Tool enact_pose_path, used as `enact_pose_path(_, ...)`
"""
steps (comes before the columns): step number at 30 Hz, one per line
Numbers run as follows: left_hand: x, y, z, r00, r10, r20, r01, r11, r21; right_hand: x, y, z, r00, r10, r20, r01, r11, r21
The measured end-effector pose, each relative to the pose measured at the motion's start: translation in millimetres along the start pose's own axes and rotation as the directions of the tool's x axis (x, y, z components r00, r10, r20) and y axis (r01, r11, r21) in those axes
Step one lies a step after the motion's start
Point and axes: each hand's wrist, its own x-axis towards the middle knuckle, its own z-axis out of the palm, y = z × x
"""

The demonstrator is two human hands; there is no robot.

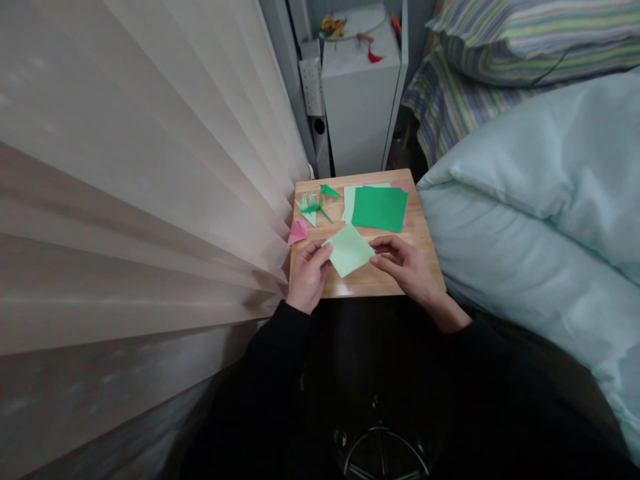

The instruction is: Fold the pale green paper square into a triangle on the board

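A light green square of origami paper (350, 250) is held with its corners to the sides, over the front of a small wooden table (420, 233). My left hand (309, 275) pinches its left corner between thumb and fingers. At the right corner, my right hand (404, 265) grips with thumb and fingertips. Beyond the paper lies a stack of paper sheets, dark green (380, 208) on top, with light green and pink edges showing. Folded green paper pieces (315, 205) sit at the back left, and a pink folded paper (298, 231) is by the left edge.
Pale curtains (200, 167) hang along the table's left side. A bed with a light blue quilt (530, 200) and striped pillow (540, 40) is on the right. Behind the table stands a white cabinet (357, 113) with small ornaments on top. A round metal stool base (383, 453) shows below.
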Motion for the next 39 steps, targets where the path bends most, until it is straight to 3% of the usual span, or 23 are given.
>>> enact_pose_path(3, -2.9, -3.9, 2.3, 0.997, -0.017, 0.072, 0.020, 0.999, -0.043, -0.8, -0.9, 3.4, 0.998, -0.028, 0.055, 0.027, 0.999, 0.019)
enact_pose_path(5, -4.2, -6.1, 2.3, 0.990, -0.032, 0.135, 0.035, 0.999, -0.022, 0.4, -2.6, 2.3, 0.998, -0.055, 0.020, 0.055, 0.998, 0.042)
enact_pose_path(8, -6.6, -7.7, 3.3, 0.961, -0.082, 0.266, 0.037, 0.985, 0.168, 2.5, -7.0, -1.6, 0.996, -0.059, -0.072, 0.063, 0.996, 0.064)
enact_pose_path(11, -10.5, -7.9, 7.7, 0.918, -0.149, 0.367, 0.008, 0.934, 0.358, 1.2, -12.0, -2.9, 0.997, -0.052, -0.065, 0.056, 0.997, 0.057)
enact_pose_path(18, -10.1, -6.2, 9.9, 0.958, 0.091, 0.271, -0.197, 0.897, 0.395, -6.7, -18.6, 2.2, 0.995, -0.086, 0.044, 0.087, 0.996, -0.033)
enact_pose_path(26, -8.1, -7.6, 6.3, 0.967, 0.083, 0.242, -0.175, 0.905, 0.389, -7.7, -17.3, 2.9, 0.985, -0.171, 0.032, 0.170, 0.984, 0.045)
enact_pose_path(33, -8.6, -5.1, 6.8, 0.959, 0.097, 0.266, -0.199, 0.899, 0.390, -10.2, -27.0, -2.6, 0.946, -0.289, 0.150, 0.307, 0.944, -0.118)
enact_pose_path(39, -6.8, -4.6, 5.3, 0.947, 0.120, 0.299, -0.247, 0.866, 0.434, -7.7, -29.9, -7.6, 0.931, -0.328, 0.162, 0.361, 0.895, -0.264)
